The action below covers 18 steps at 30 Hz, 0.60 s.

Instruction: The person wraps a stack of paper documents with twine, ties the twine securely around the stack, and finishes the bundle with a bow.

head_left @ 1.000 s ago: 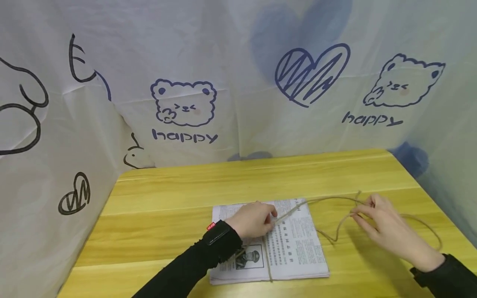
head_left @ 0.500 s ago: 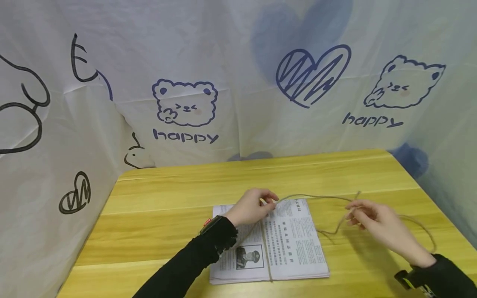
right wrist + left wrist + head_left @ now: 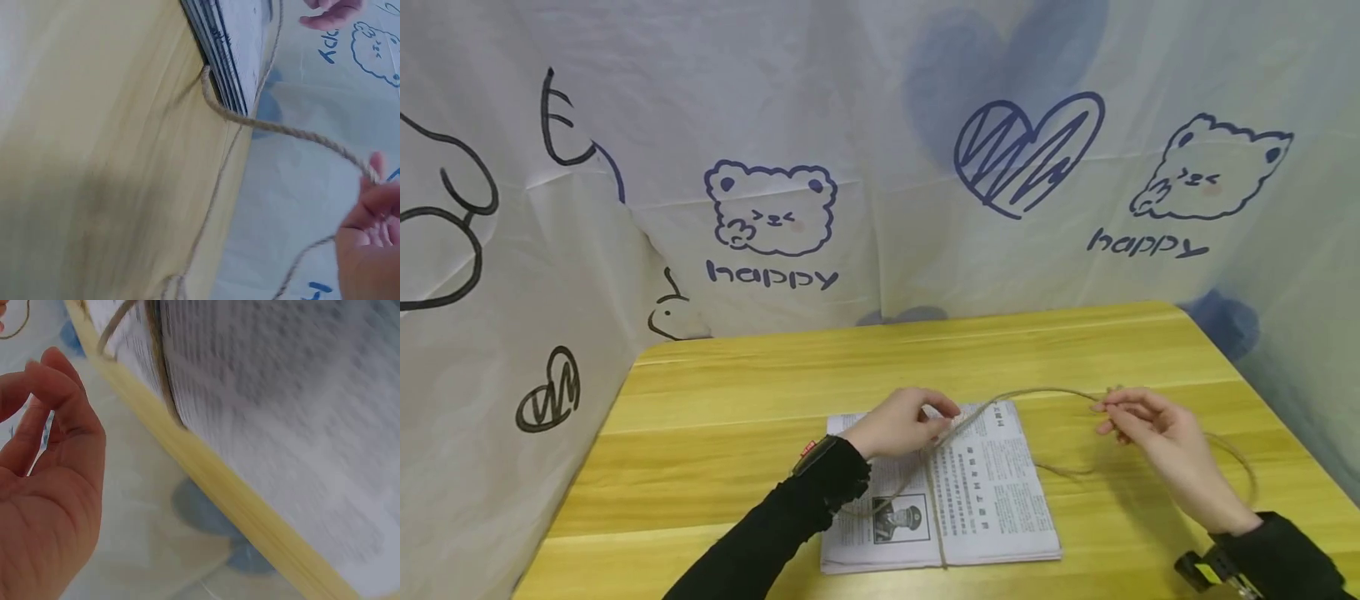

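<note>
Soft, even light fills the head view; the wooden table (image 3: 925,350) shows only a mild sheen and faint shadows beside the newspaper stack (image 3: 992,492). Straight lines bow slightly toward the frame edges. The left wrist view is heavily motion-blurred, its newsprint unreadable; the right wrist view is softer, with the twine (image 3: 281,128) moderately sharp.

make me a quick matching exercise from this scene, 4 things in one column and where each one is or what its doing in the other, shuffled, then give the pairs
Things:
1. left hand
2. right hand
3. newspaper stack
4. backdrop cloth

Places or states:
a. lies flat on the table
b. hangs behind the table, printed with bears
c. pinches the twine over the bare wood
d. holds the twine above the paper

Pairs: 1-d, 2-c, 3-a, 4-b
</note>
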### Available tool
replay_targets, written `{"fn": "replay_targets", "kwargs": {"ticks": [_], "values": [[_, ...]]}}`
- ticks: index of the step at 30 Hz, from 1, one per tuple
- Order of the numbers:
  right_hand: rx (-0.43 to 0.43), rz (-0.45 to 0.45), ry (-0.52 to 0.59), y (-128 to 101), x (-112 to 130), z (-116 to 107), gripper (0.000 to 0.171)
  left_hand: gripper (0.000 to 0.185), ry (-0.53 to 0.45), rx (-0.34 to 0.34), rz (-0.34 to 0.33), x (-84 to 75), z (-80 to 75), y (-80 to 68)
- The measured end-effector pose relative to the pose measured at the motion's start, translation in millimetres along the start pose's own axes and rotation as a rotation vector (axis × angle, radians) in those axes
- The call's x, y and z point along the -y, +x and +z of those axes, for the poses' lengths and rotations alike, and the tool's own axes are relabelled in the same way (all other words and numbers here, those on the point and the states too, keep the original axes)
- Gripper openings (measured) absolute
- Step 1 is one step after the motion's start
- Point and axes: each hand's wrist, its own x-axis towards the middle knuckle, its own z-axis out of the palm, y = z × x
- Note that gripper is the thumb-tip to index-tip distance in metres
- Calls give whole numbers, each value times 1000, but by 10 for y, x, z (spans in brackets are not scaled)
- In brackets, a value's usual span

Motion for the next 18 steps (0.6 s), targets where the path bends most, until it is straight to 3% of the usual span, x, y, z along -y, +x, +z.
{"fn": "replay_targets", "kwargs": {"ticks": [6,9,13,16,18], "values": [[-10,-334,117,122,232,102,55,27,8,-88,10,132,-236,-172],[19,-470,131,160,583,234,54,26,10,-116,12,202,-309,-237],[-9,-501,39,65,1404,517,40,26,2,-121,20,265,-340,-297],[-61,-506,-88,61,1820,731,32,27,-8,-112,27,298,-332,-317],[-38,-540,-137,118,1932,844,28,27,-20,-111,29,304,-325,-319]]}}
